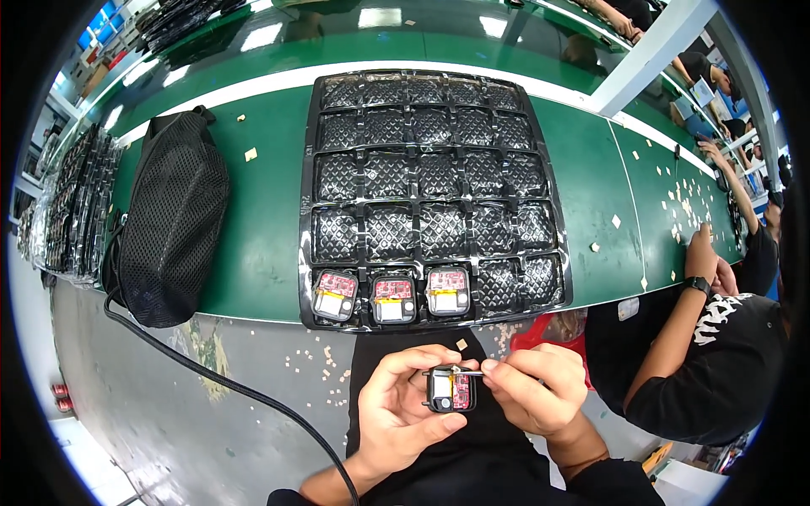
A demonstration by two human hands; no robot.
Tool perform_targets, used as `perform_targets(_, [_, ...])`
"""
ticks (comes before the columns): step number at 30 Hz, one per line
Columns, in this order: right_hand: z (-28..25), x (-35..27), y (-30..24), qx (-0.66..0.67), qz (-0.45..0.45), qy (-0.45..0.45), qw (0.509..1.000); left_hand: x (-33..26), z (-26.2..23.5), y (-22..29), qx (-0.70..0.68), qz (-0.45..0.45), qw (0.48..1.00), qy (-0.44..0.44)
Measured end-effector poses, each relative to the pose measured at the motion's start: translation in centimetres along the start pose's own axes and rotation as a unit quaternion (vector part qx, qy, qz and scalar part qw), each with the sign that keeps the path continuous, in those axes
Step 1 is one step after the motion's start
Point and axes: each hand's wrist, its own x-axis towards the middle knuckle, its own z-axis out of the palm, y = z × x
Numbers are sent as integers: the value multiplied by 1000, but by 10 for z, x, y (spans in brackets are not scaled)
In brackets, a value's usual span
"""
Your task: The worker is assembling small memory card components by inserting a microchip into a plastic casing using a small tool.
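In my left hand (390, 422) is a small black square device housing (442, 403), pinched at its edges above my lap. Its open face shows a red circuit board, a white block and yellow tape. My right hand (544, 390) grips a thin metal tool (467, 372), whose tip lies against the housing's upper edge. The tool's exact kind is hidden by the fingers. Beyond my hands lies a black compartmented tray (432, 128). Three similar open devices sit in its nearest row: one at the left (335, 295), a second (394, 299) and a third (448, 291).
The tray rests on a green worktable (261, 211). A black mesh bag (173, 223) and stacked black trays (72, 211) stand left; a black cable (245, 390) hangs nearby. A co-worker (713, 358) sits right. Small pale pieces (685, 202) lie scattered on the table.
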Motion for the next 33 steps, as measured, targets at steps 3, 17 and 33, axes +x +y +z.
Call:
perform_targets(3, [1,2,2,53,32,3,998,0,-1,0,-9,2,1000,-3])
perform_targets(17, [5,0,2,0,5,-1,1000,0,2,7,39,0,999,11])
perform_targets(33, [9,-4,-4,-30,32,15,999,0,12,5,102,14,993,56])
